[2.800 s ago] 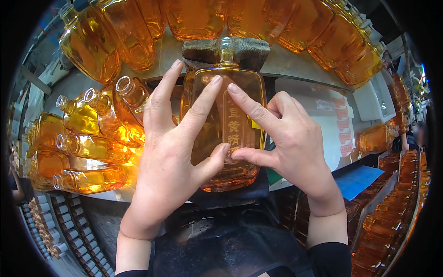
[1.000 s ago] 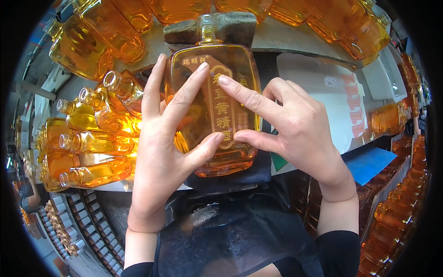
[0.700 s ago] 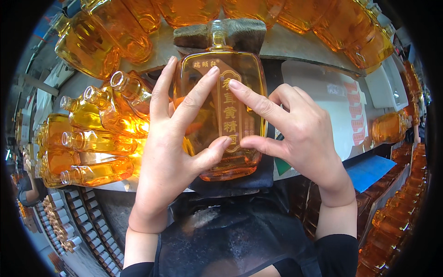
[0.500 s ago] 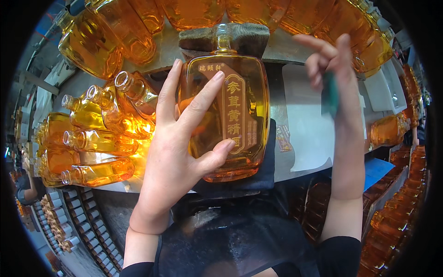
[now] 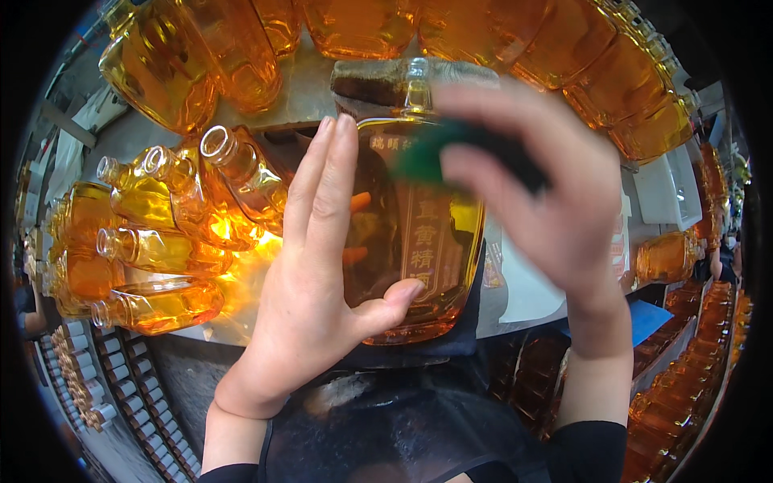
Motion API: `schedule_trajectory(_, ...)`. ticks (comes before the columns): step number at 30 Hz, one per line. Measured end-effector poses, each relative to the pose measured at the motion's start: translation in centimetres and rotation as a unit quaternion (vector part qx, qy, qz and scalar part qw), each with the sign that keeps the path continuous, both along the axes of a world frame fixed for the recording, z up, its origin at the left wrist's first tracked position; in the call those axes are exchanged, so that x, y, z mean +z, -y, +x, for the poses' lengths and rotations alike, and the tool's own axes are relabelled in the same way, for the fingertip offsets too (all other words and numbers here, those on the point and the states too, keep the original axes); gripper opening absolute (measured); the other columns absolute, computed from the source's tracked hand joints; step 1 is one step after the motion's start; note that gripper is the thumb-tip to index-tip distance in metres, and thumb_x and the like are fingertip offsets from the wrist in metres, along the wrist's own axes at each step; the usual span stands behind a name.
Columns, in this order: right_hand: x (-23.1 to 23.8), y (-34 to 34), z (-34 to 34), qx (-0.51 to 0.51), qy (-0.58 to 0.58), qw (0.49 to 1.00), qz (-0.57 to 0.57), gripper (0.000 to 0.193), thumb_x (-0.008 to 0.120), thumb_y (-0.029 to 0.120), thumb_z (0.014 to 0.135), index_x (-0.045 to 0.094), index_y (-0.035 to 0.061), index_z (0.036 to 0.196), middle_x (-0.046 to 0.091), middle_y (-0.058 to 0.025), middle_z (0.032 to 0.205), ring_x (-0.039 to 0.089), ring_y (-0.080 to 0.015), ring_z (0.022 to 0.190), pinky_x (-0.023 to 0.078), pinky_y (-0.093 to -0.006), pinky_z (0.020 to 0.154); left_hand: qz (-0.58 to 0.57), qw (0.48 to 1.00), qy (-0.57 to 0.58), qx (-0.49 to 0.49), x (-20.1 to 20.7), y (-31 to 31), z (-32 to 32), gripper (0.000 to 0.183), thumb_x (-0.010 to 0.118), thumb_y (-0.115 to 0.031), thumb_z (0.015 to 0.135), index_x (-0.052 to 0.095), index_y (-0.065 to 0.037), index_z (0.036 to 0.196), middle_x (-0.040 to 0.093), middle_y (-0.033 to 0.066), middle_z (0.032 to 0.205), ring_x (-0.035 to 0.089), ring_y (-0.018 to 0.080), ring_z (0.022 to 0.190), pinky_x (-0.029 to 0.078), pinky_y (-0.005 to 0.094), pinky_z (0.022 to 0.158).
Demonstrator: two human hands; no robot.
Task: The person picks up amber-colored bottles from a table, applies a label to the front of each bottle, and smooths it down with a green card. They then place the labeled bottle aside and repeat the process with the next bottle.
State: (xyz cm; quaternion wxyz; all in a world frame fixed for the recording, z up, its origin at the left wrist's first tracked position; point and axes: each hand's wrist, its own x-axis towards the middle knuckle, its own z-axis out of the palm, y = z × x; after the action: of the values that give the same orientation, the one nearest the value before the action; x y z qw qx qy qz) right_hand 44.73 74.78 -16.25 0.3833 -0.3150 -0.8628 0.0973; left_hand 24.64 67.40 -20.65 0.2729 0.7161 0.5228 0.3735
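Observation:
A flat glass bottle (image 5: 439,302) of amber liquid lies on its back in front of me, neck away, with a gold-lettered label (image 5: 427,233) on its face. My left hand (image 5: 310,241) grips its left side. Two fingers lie straight along the edge and the thumb rests near the base; orange finger shapes show through the glass. My right hand (image 5: 539,177), blurred by motion, is over the upper right of the bottle and closed around a green-and-black hand tool (image 5: 427,157). The tool's green end is over the label's upper part; contact cannot be made out.
A fabric-covered rest (image 5: 366,84) supports the bottle's neck. Amber bottles (image 5: 354,28) stand along the far side, and several open-necked bottles (image 5: 165,241) lie at left. White sheets (image 5: 523,294) and a blue sheet (image 5: 648,322) are at right. Racks of white-and-gold caps (image 5: 88,378) stand lower left.
My right hand has swung left from beside the bottle to over it, bringing the green tool onto the label area. My left fingers have drawn together and moved to the bottle's left edge.

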Motion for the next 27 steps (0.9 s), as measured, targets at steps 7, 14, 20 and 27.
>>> schedule_trajectory(7, -1.7, 5.4, 0.6, 0.091, 0.064, 0.99, 0.082, 0.019, 0.069, 0.008, 0.076, 0.072, 0.01, 0.094, 0.071, -0.0036, 0.09, 0.067, -0.0203, 0.084, 0.054, -0.0325, 0.079, -0.063, 0.985, 0.158, -0.036, -0.1, 0.0, -0.9, 0.104, 0.068, -0.049, 0.08, 0.013, -0.004, 0.156, 0.017, 0.0129, 0.162, 0.031, 0.0293, 0.144, 0.039, 0.0403, 0.109)
schedule_trajectory(14, 0.5, 2.1, 2.9, -0.028, 0.09, 0.99, 0.108, 0.014, 0.066, 0.011, 0.078, 0.073, 0.0087, 0.09, 0.069, -0.004, 0.081, 0.066, -0.0218, 0.075, 0.053, -0.0347, 0.074, -0.017, 0.991, 0.12, -0.05, -0.9, 0.4, -0.8, 0.075, 0.053, -0.035, 0.097, 0.019, 0.0, 0.154, 0.018, 0.0158, 0.161, 0.026, 0.0311, 0.146, 0.032, 0.0439, 0.114)
schedule_trajectory(20, 0.1, 8.4, 4.2, 0.059, 0.138, 0.987, -0.053, 0.012, 0.067, 0.009, 0.074, 0.071, 0.0127, 0.085, 0.068, -0.0011, 0.08, 0.064, -0.0195, 0.072, 0.05, -0.0327, 0.067, 0.028, 0.998, 0.012, -0.057, -1.3, 0.1, -1.5, 0.072, 0.054, -0.023, 0.097, 0.017, 0.001, 0.154, 0.016, 0.0161, 0.162, 0.023, 0.0313, 0.147, 0.027, 0.0448, 0.117)
schedule_trajectory(27, -0.7, 7.8, 2.6, 0.055, 0.152, 0.987, -0.024, 0.015, 0.067, 0.009, 0.076, 0.073, 0.0113, 0.089, 0.07, -0.0014, 0.081, 0.065, -0.016, 0.072, 0.051, -0.0282, 0.067, 0.008, 0.997, 0.051, -0.055, -1.1, 0.4, -1.4, 0.067, 0.047, -0.025, 0.1, 0.017, -0.001, 0.155, 0.016, 0.0145, 0.162, 0.025, 0.0314, 0.147, 0.031, 0.0441, 0.115)
